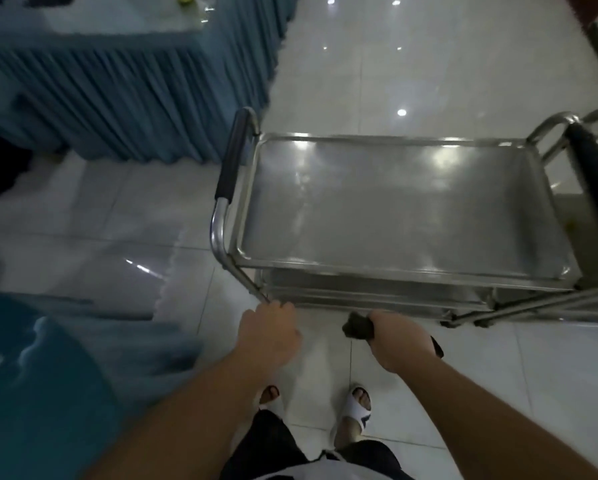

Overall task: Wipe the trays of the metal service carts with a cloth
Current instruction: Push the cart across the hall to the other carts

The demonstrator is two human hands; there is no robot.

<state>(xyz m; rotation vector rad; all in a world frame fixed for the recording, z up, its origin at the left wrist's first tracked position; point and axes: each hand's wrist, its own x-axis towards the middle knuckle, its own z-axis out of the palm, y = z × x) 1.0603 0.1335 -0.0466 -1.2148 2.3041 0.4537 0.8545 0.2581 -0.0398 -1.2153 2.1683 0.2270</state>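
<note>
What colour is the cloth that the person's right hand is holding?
Dark grey to black. The cloth shows best in the head view, bunched in the right hand.

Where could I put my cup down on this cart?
The top tray is bare from its raised rim on the left-handle side to the right-handle side. The lower shelves are tight and mostly hidden. The right hand grips a dark cloth in front.
</note>
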